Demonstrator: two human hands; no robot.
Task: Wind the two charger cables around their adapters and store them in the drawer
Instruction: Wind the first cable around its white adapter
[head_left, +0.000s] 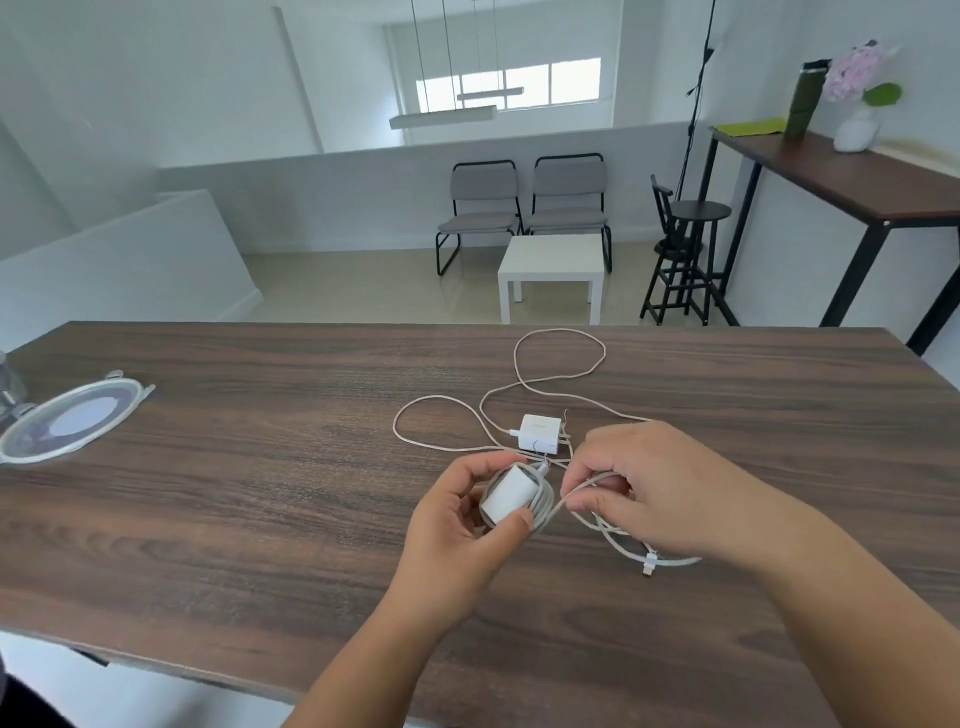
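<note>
My left hand (457, 525) grips a small white adapter (506, 493) just above the dark wood table (260, 493), with several turns of its white cable wound around it. My right hand (660, 488) pinches the loose run of that cable (571, 496) right beside the adapter. The cable's free end with its plug (649, 564) trails on the table below my right hand. A second white adapter (540, 432) lies on the table just beyond my hands, its braided cable (561, 358) sprawled in loose loops toward the far edge. No drawer is in view.
A round clear lid (72, 421) lies at the table's far left edge. Beyond the table stand two grey chairs (524, 208), a small white side table (553, 270), a black stool (685, 249) and a high side table (841, 171) with a bottle and flower vase.
</note>
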